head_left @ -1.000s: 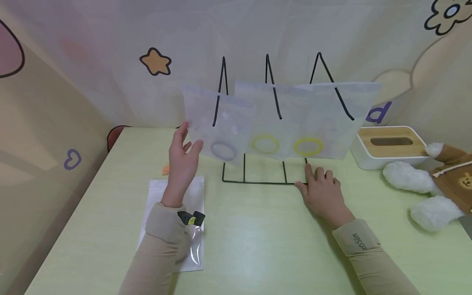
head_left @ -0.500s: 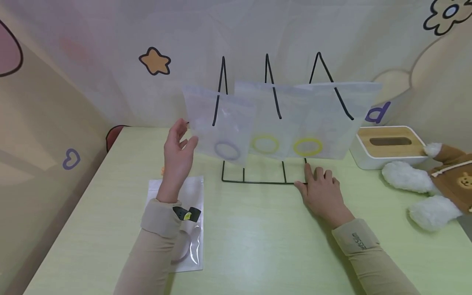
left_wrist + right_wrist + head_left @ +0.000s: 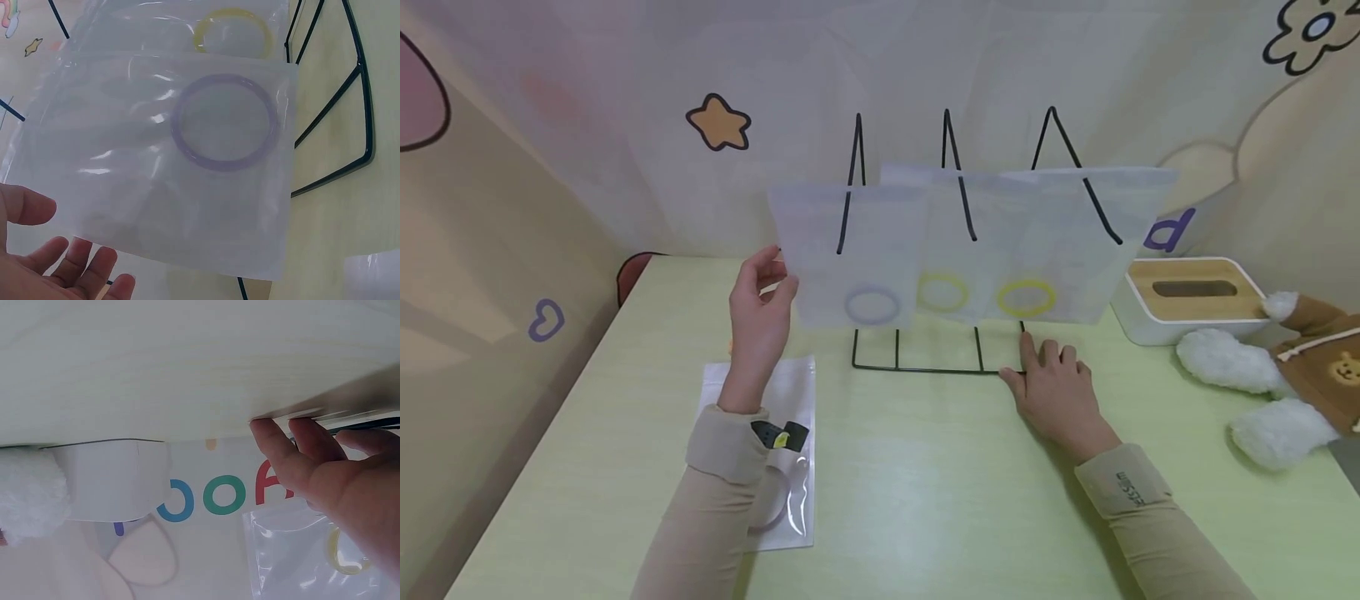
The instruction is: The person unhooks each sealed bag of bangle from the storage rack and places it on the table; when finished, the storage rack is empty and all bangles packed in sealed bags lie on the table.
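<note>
A black wire stand (image 3: 936, 371) bears three clear zip bags hung on its upper hooks. Inside the left bag (image 3: 820, 237) is a purple ring (image 3: 178, 125); the other two bags hold a pale yellow ring (image 3: 943, 277) and a brighter yellow ring (image 3: 1026, 284). My left hand (image 3: 760, 321) is at the left bag's side edge, thumb and loosely bent fingers spread apart. In the left wrist view its thumb overlaps the bag and the fingertips lie along the edge. My right hand (image 3: 1060, 400) rests with fingertips on the table at the stand's front right corner.
Another flat clear bag (image 3: 801, 500) lies on the table, partly under my left forearm, with a round shape inside. At right stand a white tissue box (image 3: 1195, 329) with a wooden lid and a plush toy (image 3: 1315, 350). A printed curtain (image 3: 625, 150) hangs behind the table.
My left hand has drawn slightly left from the left bag. That bag has swung from tilted to nearly level, its purple ring shifting right. The right hand has stayed put.
</note>
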The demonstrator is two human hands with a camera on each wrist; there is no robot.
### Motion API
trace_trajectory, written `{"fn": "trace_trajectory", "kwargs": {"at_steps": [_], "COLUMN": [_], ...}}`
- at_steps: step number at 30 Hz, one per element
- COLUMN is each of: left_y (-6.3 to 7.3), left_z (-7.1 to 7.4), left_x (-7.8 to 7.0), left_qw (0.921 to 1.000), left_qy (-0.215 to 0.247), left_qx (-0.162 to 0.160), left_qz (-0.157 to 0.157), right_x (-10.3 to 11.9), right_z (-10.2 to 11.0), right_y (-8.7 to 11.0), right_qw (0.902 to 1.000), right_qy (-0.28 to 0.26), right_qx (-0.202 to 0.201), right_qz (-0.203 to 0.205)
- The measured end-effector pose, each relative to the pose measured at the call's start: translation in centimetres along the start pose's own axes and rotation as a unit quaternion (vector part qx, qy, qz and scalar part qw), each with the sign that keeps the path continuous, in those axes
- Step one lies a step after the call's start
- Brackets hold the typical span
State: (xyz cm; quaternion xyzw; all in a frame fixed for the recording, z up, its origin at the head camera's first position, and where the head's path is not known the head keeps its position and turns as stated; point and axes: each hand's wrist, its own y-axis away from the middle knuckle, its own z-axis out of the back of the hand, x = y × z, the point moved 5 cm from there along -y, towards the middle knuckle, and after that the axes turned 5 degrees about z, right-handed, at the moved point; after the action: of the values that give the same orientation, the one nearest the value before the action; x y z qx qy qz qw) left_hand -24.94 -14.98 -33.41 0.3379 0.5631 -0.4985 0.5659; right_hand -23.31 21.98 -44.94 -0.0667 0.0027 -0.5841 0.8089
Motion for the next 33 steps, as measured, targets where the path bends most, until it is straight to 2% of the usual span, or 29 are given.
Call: {"fn": "trace_trajectory", "kwargs": {"at_steps": [6,18,29,33], "left_y": [0.1,0.5,0.7,0.8], "left_z": [0.1,-0.6,-0.7,-0.7], "left_x": [0.0,-0.5,-0.9,-1.0], "left_qw": [0.9999,0.9979,0.9961,0.9957], "left_qy": [-0.001,0.031,-0.003,-0.014], "left_qx": [-0.003,0.046,0.073,0.073], "left_qz": [-0.012,-0.032,-0.050,-0.055], "right_x": [-0.1,0.0,0.0,0.0], "right_z": [0.0,0.0,0.0,-0.1], "right_y": [0.1,0.0,0.0,0.0], "right_qw": [1.0000,1.0000,0.9998,0.9998], "right_qy": [0.001,0.001,0.002,0.003], "right_qx": [0.000,-0.006,-0.018,-0.019], "right_qz": [-0.004,-0.001,0.004,0.005]}}
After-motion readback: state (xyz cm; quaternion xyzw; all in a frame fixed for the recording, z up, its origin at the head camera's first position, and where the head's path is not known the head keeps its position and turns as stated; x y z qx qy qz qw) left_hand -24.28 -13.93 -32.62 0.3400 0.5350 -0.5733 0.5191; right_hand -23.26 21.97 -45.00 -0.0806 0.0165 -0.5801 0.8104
